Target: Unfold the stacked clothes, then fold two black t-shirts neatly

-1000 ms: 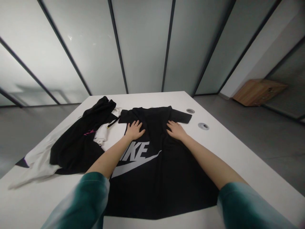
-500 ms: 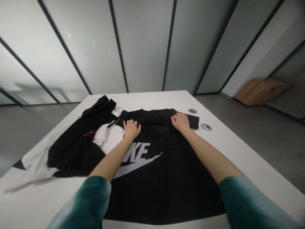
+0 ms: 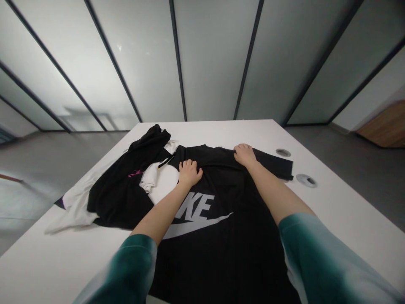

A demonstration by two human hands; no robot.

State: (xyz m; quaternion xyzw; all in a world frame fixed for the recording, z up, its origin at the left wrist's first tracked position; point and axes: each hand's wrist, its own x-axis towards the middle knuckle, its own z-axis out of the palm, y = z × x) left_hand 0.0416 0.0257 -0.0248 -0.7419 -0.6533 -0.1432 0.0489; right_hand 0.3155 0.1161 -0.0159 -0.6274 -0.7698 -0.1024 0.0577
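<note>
A black T-shirt [image 3: 240, 236] with large grey lettering and a swoosh lies spread across the white table. My left hand [image 3: 190, 172] rests on its upper chest, just above the lettering, fingers a little apart and bent at the tips. My right hand [image 3: 245, 155] lies on the upper edge near the right shoulder, fingers over the cloth. A shallow crease runs across the shirt between both hands. Beyond my right hand, the sleeve reaches out to the right. My forearms hide part of the lettering and the shirt's side.
Left of the shirt, a black garment [image 3: 123, 190] with a pink mark lies heaped over white cloth [image 3: 76, 213]. Two grey rings [image 3: 306, 180] sit on the white table [image 3: 344, 211] beside the sleeve. Frosted glass panels [image 3: 209, 63] stand behind it. A wooden cabinet [image 3: 386, 126] is on the floor at right.
My right hand has slid left along the shirt's upper edge, and more of the sleeve shows. My left hand stays on the chest. The view has turned somewhat left.
</note>
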